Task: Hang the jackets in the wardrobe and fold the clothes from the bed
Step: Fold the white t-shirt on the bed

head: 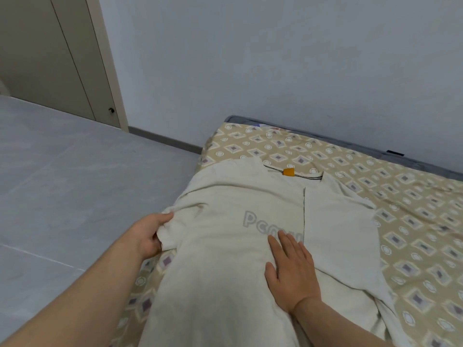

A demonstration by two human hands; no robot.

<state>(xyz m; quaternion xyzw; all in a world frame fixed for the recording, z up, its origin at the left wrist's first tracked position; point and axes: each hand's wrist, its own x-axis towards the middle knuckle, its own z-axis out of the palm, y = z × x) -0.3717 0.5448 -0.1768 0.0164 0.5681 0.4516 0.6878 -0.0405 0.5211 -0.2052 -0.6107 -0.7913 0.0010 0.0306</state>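
Folding on the bed: my cream T-shirt (220, 259) lies spread across the patterned bedsheet (406, 211), filling the lower centre of the frame. Its collar points to the far side, and a small orange tag (288, 172) shows at the neck.

My left hand (152, 236), at centre left, is closed around a bunched handful of the shirt's left edge, thumb on top and fingers curled beneath. I hold it there, by my reading, to carry that side across the body of the shirt.

My right hand (290, 269), at lower centre, lies spread flat, fingers straight and together, pressing the cloth just below the grey printed lettering (260, 221). It grips nothing. It seems to serve as the weight that stops the shirt sliding on the sheet and marks the line to fold over.

To the right of my fingers a straight edge runs up the shirt. Beyond it a flap of the same cloth (343, 229) lies flat, which suggests that side is already dealt with.

The bed stands against a pale wall (275, 58), with a strip of dark mattress (375, 146) showing at the far side. Grey floor tiles (75, 184) fill the left of the frame, and beige panelled doors (45, 58), perhaps the wardrobe, stand shut at upper left. No jacket is in view.
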